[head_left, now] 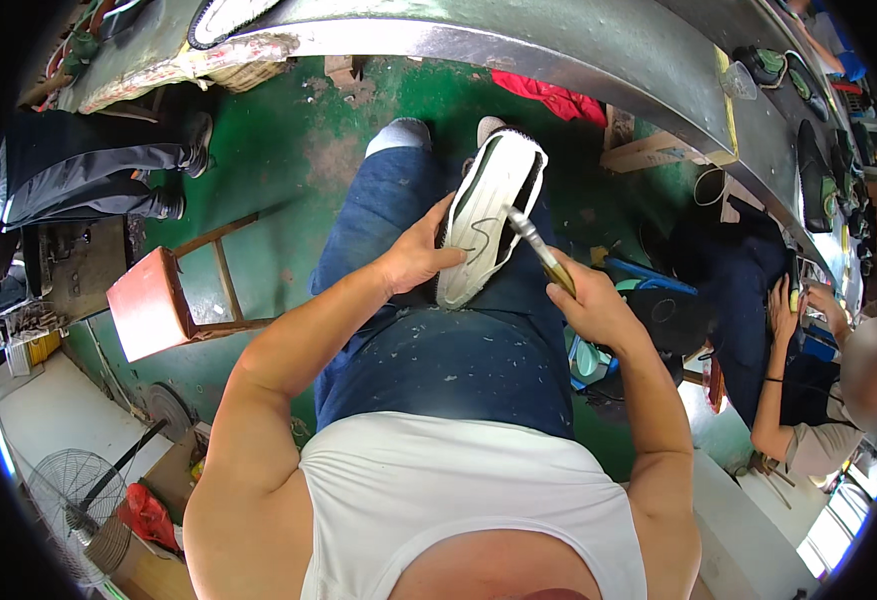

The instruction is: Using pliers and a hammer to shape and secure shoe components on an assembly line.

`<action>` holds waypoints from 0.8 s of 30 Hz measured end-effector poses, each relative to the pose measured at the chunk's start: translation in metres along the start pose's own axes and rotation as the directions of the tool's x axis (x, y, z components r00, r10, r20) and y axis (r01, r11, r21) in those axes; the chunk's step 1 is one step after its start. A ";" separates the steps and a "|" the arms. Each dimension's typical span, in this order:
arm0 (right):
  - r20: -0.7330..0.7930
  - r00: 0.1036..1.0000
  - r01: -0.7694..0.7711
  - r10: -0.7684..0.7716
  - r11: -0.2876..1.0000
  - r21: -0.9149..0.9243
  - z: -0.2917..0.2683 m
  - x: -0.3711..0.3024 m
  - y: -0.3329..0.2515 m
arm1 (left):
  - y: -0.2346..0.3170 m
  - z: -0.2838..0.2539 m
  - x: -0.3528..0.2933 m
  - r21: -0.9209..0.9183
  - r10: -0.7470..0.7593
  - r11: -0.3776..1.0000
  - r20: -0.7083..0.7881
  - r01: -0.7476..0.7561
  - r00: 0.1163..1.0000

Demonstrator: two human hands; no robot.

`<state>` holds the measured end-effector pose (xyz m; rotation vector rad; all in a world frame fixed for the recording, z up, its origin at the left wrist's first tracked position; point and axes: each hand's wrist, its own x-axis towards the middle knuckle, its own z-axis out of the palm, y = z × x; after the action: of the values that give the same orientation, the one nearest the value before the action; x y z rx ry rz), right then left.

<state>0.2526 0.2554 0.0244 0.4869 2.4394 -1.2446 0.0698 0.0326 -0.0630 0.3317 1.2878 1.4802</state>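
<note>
On your lap (373, 225), reaching toward its knee edge, lies the shoe (495, 185), pale underside up. Your left hand (420, 250) pinches its left edge, thumb on top; your right hand (590, 298) is wrapped round the handle of the tool (533, 240), metal tip by the shoe's right side, contact unclear. The shoe looks light, firm underneath, softer at the rim; best held by its long sides. A dark handwritten mark (479, 238) shows underneath; no label is legible.

A long metal workbench (608, 38) spans the top, with a red cloth (550, 97) under its near edge; on the green floor (288, 135) at left, a red-seated stool (146, 305); lower left, a wire-caged fan (76, 495); right, a tan-shirted co-worker (824, 448)
</note>
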 end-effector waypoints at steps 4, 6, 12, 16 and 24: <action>-0.020 0.946 0.297 -0.323 0.892 -0.341 0.004 0.012 -0.006 | -0.004 0.003 0.002 0.131 0.058 0.990 0.010 -0.059 0.998; 0.009 0.935 0.319 -0.354 0.833 -0.452 0.002 0.020 -0.021 | -0.006 0.002 0.002 0.283 0.102 0.953 0.043 -0.110 0.994; 0.309 0.950 0.191 0.039 0.710 -0.678 -0.021 0.039 -0.067 | 0.007 0.010 -0.002 -0.371 -0.024 0.928 0.056 0.044 0.998; 0.246 0.961 0.224 -0.126 0.876 -0.427 0.013 0.044 -0.039 | 0.000 0.018 0.017 -0.399 -0.235 0.911 -0.296 0.104 0.926; 0.016 0.978 0.203 -0.209 0.927 -0.317 0.025 0.036 -0.012 | -0.021 -0.002 0.036 0.404 0.041 0.885 -0.563 0.232 0.826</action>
<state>0.2194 0.2336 0.0027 0.1546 2.6928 -0.8937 0.0657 0.0573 -0.0959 0.1243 2.1139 1.2021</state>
